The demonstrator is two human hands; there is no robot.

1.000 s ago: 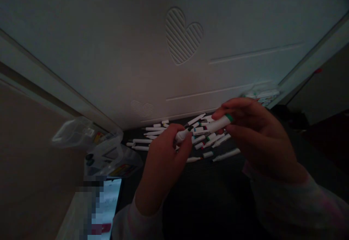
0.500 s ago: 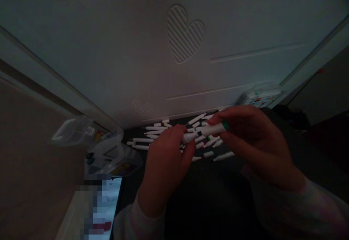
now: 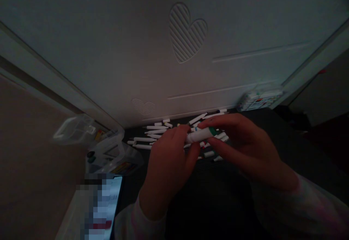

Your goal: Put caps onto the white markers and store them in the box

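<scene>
My left hand is closed around a white marker, most of which its fingers hide. A white marker cap with a green end sits over the marker's front, so the two look joined in one line. My right hand pinches the cap near its green end between thumb and fingers. Behind and beneath both hands, loose white markers lie spread on the dark tabletop. A loose cap lies just below the held one.
An open clear plastic case stands at the left, with a lit phone in front of it. A clear box of markers stands at the back right. The white panel with carved hearts rises behind the dark tabletop.
My right hand has moved left and brought the green-ended cap onto the marker in my left hand. The marker's dark tip, visible before, is now covered. My left hand has shifted slightly right.
</scene>
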